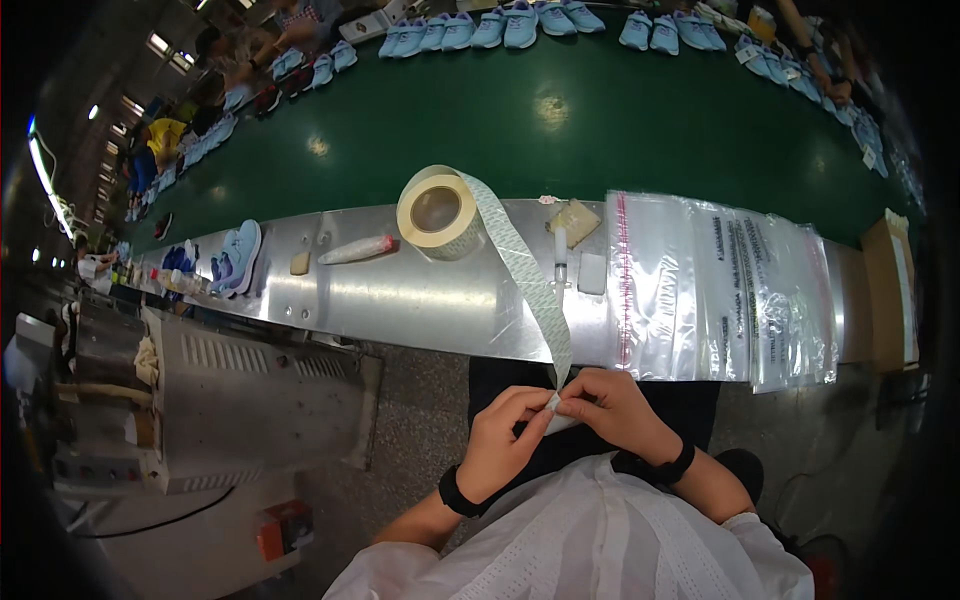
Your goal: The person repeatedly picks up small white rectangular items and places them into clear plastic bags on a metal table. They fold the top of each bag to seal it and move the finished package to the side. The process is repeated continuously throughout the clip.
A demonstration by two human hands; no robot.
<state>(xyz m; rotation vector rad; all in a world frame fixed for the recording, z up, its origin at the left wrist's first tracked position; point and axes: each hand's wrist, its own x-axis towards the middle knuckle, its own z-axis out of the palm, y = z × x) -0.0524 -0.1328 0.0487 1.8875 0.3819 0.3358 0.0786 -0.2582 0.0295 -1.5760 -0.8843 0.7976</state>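
A strip of pale printed labels (522, 268) runs from a label roll (462, 243) on the metal bench down over its near edge to my hands. My left hand (505, 440) pinches the strip's lower end between thumb and fingers. Close beside it, my right hand (618, 412) is closed on the same strip, fingertips nearly meeting the left ones. A folded pale piece of the strip shows between and below the fingers. Both hands are in front of the bench, above my lap. A black band circles each wrist.
Clear plastic bags (655, 290) lie stacked on the right, beside an open cardboard box (888, 290). A syringe (560, 262), a white block (592, 273) and a tan pad (577, 222) lie near the strip. Light-blue shoes (520, 25) line the green conveyor (420, 110); people work beyond.
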